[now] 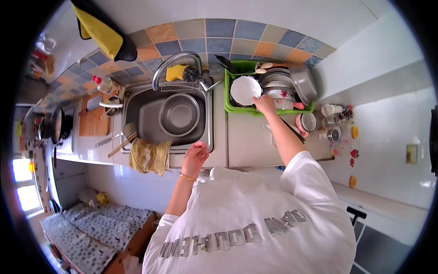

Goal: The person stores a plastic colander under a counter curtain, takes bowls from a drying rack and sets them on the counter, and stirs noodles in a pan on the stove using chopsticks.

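My right hand (264, 104) reaches into the green dish rack (232, 109), its fingers closed on the rim of a white bowl (246, 90). The bowl's inside faces me, and a dark edge shows around it. Beside the bowl are stacked metal dishes (276, 78) and a white bowl with a red flower (279, 94). My left hand (196, 155) hovers by the front edge of the sink (141, 109), fingers loosely bent and nothing visible in them. A metal basin (179, 115) rests in the sink.
A yellow-brown cloth (149, 157) drapes over the counter edge, with chopsticks (122, 145) beside it. The faucet (177, 55) arches over the sink. A cutting board (95, 119) lies at left. Jars (334, 133) and a pink-rimmed cup (306, 122) stand right of the rack.
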`<state>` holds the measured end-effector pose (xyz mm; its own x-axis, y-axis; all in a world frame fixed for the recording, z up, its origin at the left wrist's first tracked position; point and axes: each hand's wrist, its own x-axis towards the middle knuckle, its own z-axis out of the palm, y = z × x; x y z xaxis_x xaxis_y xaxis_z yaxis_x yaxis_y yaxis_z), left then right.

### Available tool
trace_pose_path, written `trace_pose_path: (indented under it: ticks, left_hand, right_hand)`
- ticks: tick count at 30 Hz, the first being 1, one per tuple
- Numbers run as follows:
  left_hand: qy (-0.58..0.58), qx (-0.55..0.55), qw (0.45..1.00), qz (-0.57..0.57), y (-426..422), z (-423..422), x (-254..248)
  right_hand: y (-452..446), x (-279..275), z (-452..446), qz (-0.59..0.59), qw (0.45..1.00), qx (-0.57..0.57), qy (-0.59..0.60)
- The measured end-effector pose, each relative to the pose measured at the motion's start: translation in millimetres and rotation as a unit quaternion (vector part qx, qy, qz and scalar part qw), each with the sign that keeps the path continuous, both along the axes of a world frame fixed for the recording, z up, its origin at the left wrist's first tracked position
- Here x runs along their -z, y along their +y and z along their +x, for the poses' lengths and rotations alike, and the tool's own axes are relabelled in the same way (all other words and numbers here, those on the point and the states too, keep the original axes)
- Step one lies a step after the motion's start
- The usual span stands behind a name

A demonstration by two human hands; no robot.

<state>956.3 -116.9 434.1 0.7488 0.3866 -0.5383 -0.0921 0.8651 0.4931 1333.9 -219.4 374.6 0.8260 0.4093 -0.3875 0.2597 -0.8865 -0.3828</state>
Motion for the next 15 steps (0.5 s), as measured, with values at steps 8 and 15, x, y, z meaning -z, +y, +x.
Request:
trace_pose_path:
  ticks: [8,15]
  left_hand:
    - [-0.006,-0.057,0.998,-0.004,-44.7,18.0,1.9]
    - [-0.005,-0.04,0.999,0.006,-49.9,31.9,-7.4]
  right_hand:
    - [5.4,23.5,9.1,0.036,0.995,-0.034,-0.083]
    - [10.5,37.7,8.8,0.021,0.994,-0.042,-0.094]
